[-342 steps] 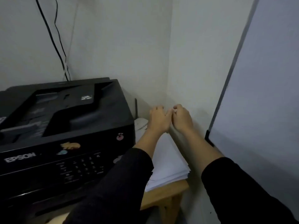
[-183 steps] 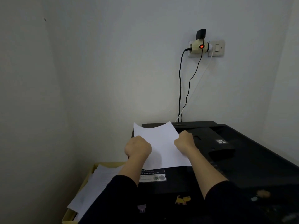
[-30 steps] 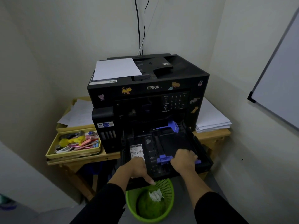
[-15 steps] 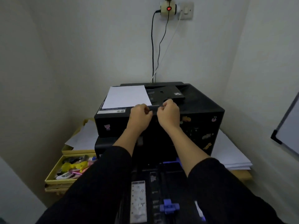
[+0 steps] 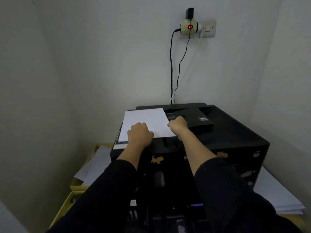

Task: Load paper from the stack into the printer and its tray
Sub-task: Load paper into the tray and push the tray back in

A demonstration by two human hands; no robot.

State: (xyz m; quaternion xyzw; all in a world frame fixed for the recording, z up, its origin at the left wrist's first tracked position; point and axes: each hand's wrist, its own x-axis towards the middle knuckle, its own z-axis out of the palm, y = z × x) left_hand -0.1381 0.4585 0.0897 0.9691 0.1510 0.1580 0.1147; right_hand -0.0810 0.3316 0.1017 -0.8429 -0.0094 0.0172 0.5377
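Note:
A black printer (image 5: 227, 138) stands in the corner, seen from above. A white sheet of paper (image 5: 146, 120) lies on the left of its top. My left hand (image 5: 139, 136) grips the sheet's near edge, fingers curled. My right hand (image 5: 178, 126) is curled at the sheet's right edge, beside the document feeder (image 5: 196, 119); whether it pinches the sheet is hidden. The pulled-out paper tray (image 5: 195, 209) shows dimly at the bottom, between my sleeves. The white paper stack (image 5: 277, 194) lies to the right of the printer.
Yellow trays with loose sheets (image 5: 94, 163) sit left of the printer. Cables (image 5: 171, 68) run down the back wall from a socket adapter (image 5: 189, 27). Walls close in on the left, back and right.
Both hands have moved left from the feeder's front edge to the white sheet on the printer top. The view has tipped up and closer to the printer.

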